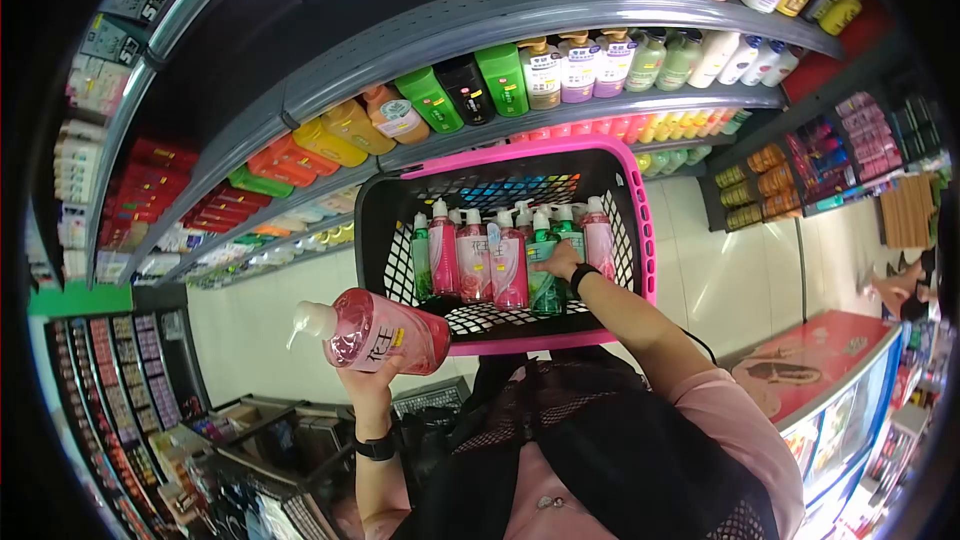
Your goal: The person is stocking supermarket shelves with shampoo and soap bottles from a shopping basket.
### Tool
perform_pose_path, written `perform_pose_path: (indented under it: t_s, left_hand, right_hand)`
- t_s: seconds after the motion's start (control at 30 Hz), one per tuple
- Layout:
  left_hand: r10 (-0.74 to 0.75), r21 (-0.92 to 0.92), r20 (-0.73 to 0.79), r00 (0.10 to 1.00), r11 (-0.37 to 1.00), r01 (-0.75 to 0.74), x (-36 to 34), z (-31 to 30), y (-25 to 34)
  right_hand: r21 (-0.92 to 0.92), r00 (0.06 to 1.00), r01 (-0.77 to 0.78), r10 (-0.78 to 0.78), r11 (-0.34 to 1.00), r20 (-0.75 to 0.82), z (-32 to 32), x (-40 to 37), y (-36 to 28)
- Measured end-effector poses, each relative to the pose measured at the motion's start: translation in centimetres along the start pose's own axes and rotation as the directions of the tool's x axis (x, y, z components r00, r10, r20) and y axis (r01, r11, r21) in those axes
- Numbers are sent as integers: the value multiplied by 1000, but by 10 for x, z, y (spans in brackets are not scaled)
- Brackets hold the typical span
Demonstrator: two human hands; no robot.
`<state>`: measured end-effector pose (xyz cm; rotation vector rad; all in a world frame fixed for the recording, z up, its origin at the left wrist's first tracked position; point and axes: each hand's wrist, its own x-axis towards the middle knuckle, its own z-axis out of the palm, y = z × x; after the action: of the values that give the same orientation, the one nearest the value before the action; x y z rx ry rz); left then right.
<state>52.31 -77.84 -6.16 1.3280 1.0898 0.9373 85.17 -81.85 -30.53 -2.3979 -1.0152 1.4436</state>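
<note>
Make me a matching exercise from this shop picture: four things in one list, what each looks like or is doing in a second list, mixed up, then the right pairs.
Things:
1. left hand
2. right hand
3. basket
4. green bottle

Descriptions:
A. black mesh with a pink rim
B. grips a pink pump bottle outside the basket
C. stands upright in the basket, under a hand
D. reaches into the basket among the bottles

Pairs: 1-B, 2-D, 3-A, 4-C
</note>
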Motion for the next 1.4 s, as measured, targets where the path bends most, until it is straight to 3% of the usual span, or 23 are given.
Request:
perform_pose_path:
  t_s: [0.13,0.23,0.27,0.3,0.33,0.37,0.43,0.47,0.5,0.53,0.6,0.63,0.7,0.83,0.93,1.0,1.1,1.13,1.17,1.27,1.4]
  left_hand:
    - [14,3,-83,996,1000,-14,-20,18,6]
    - [-24,-13,-69,997,1000,23,-29,28,2]
    - [-44,-30,-97,994,999,41,-30,29,-6]
    - [-56,-53,-119,991,997,50,-29,30,-13]
    - [-76,-89,-92,993,994,68,-26,33,-16]
    - [-41,-98,-91,995,995,32,-23,39,-19]
    - [-33,-159,-57,998,987,24,-13,44,-30]
    - [-52,-154,-24,998,987,47,-8,44,-34]
    - [-109,-159,-20,994,982,105,-6,51,-24]
    - [-71,-165,-15,997,984,67,-3,53,-25]
    - [-9,-160,-5,1000,987,8,5,51,-21]
    - [-16,-154,34,999,988,21,7,47,-16]
    - [-19,-137,67,998,990,28,8,41,-3]
    - [-5,-81,77,997,997,11,20,30,14]
    - [51,-76,54,997,996,-47,28,19,14]
    - [69,-82,56,996,995,-64,33,10,9]
    - [55,-112,84,995,993,-46,39,11,12]
    - [35,-115,98,995,993,-24,41,12,14]
    - [41,-129,102,994,991,-28,43,12,12]
    - [54,-130,135,989,991,-36,50,11,6]
    - [21,-102,144,989,995,-6,49,17,11]
  right_hand:
    - [16,996,45,-46,999,82,-1,10,4]
    - [2,1000,25,-25,1000,-7,4,12,5]
    - [-61,972,37,-50,997,-229,-3,-6,-6]
    - [-123,890,32,-84,992,-448,-12,-20,-17]
    - [-208,746,249,-324,946,-582,-3,-8,-14]
    - [-337,518,424,-531,841,-671,7,8,-11]
    - [-168,725,560,-578,811,-373,8,11,-28]
    - [-140,739,538,-545,831,-396,-6,-18,-48]
    - [-228,790,508,-555,831,-261,-1,-4,-55]
    - [-311,835,482,-537,819,-120,7,20,-58]
    - [-321,880,417,-466,850,-89,24,50,-63]
    - [-339,914,384,-405,859,8,23,54,-70]
    - [-264,939,333,-344,905,6,34,65,-75]
    - [-259,989,45,-79,965,-122,44,77,-87]
    - [-353,989,23,-73,935,-129,48,89,-95]
    - [-383,1000,-17,8,923,-24,40,80,-98]
    - [-277,1000,-11,13,961,4,32,64,-105]
    - [-325,999,10,-23,946,-34,42,71,-102]
    - [-251,983,-146,112,957,-145,55,78,-101]
    - [-240,984,-169,150,956,-95,35,41,-113]
    - [-196,998,-6,-6,981,-58,60,52,-99]
